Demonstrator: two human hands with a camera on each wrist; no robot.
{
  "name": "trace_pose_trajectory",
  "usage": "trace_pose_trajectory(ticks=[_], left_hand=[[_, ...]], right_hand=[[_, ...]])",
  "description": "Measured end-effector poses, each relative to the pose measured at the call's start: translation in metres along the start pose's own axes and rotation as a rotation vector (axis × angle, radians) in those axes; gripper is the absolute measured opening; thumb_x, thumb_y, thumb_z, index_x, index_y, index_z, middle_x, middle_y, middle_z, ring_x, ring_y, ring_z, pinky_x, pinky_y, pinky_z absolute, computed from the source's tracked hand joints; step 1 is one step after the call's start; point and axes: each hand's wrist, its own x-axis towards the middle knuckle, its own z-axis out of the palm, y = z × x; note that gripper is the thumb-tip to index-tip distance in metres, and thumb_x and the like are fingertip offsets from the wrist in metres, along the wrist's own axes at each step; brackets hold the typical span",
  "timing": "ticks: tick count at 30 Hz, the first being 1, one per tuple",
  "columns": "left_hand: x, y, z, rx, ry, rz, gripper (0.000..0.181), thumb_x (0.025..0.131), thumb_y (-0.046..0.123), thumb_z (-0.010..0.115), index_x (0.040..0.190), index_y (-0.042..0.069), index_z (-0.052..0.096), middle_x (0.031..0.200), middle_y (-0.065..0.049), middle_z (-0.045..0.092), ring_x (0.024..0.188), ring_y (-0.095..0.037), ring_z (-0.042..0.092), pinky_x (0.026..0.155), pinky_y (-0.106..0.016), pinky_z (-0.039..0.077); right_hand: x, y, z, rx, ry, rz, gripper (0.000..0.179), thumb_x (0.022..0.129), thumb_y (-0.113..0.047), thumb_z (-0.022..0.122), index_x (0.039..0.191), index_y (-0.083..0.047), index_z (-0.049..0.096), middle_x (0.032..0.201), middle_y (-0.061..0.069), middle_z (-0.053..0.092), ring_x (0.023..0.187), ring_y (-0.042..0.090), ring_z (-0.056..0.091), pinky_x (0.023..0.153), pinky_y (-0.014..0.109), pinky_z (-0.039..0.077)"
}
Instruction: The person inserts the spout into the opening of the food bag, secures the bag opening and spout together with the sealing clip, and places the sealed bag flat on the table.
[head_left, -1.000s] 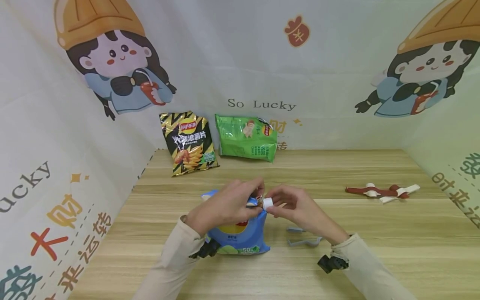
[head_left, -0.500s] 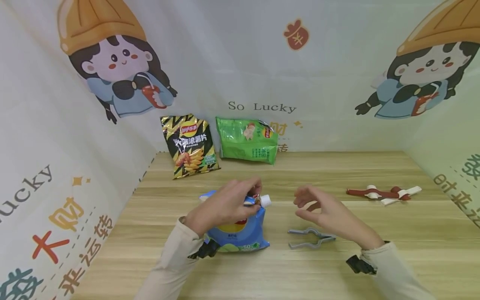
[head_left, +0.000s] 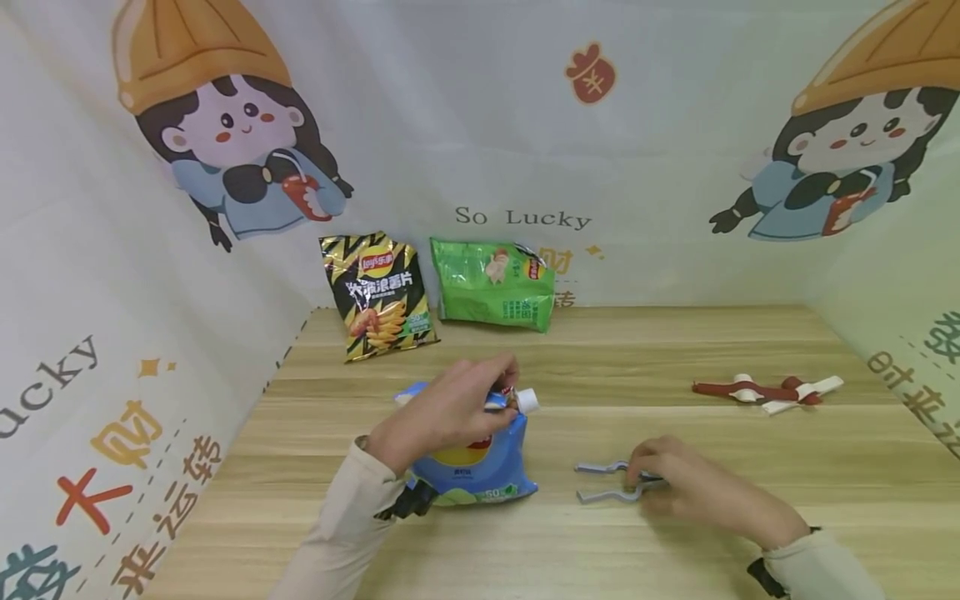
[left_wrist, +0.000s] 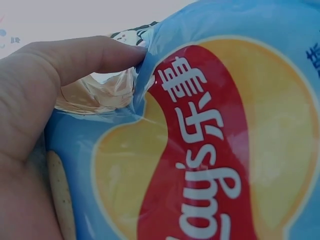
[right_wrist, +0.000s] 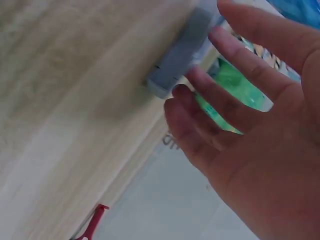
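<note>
My left hand (head_left: 453, 404) grips the folded top of a blue Lay's chip bag (head_left: 483, 467) standing on the table. Its curled finger and thumb pinch the crumpled bag top (left_wrist: 97, 92) in the left wrist view. Beside those fingertips a white cap-like piece (head_left: 527, 401) sticks out of the gathered top; what it is fixed to is partly hidden. My right hand (head_left: 693, 483) is lowered over the rear end of a grey-blue two-armed clip (head_left: 603, 497) lying on the table. In the right wrist view its loosely bent fingers reach the grey clip (right_wrist: 182, 55), with thumb apart.
A black-and-yellow chip bag (head_left: 382, 296) and a green chip bag (head_left: 495, 285) lean against the printed cloth wall (head_left: 660, 167) at the back. Red and white clip-like pieces (head_left: 765, 392) lie on the wooden table (head_left: 600, 567) at the right.
My right hand has left the white cap-like piece, moved right and come down onto the grey-blue clip. My left hand stays on the blue bag's top.
</note>
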Motion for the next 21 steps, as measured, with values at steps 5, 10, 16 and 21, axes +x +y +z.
trace_pose_trajectory(ticks=[5,10,16,21], left_hand=[[-0.001,-0.002,-0.002,0.003,0.012,0.006,0.021,0.091,0.016,0.072,0.1,0.014,0.053,0.084,0.004,0.06,0.066,-0.009,0.053,0.06,-0.024,0.048],[0.0,-0.004,-0.004,0.0,0.015,0.007,0.021,0.092,0.016,0.072,0.099,0.014,0.052,0.084,0.003,0.06,0.064,-0.009,0.051,0.059,-0.024,0.046],[0.0,-0.007,-0.006,-0.019,0.031,0.005,0.022,0.091,0.016,0.072,0.101,0.015,0.053,0.092,0.004,0.063,0.076,-0.011,0.055,0.069,-0.026,0.05],[-0.001,-0.011,-0.008,-0.013,0.048,0.014,0.023,0.09,0.014,0.073,0.104,0.013,0.054,0.097,0.002,0.066,0.084,-0.011,0.058,0.076,-0.027,0.052]], right_hand=[[0.005,-0.001,0.007,-0.003,-0.018,-0.005,0.016,0.082,-0.009,0.08,0.093,-0.018,0.073,0.099,-0.006,0.062,0.085,0.007,0.057,0.069,0.025,0.053],[0.009,-0.002,0.01,-0.01,-0.017,-0.003,0.012,0.084,-0.011,0.079,0.091,-0.019,0.073,0.092,-0.011,0.061,0.076,0.0,0.05,0.064,0.022,0.049],[0.01,-0.003,0.012,0.162,0.025,-0.01,0.007,0.095,-0.023,0.068,0.097,-0.017,0.069,0.091,-0.01,0.065,0.077,0.003,0.058,0.067,0.024,0.052],[0.012,-0.009,0.015,0.347,0.134,-0.009,0.015,0.1,-0.023,0.061,0.105,-0.011,0.069,0.092,-0.001,0.071,0.082,0.014,0.067,0.076,0.028,0.055]])
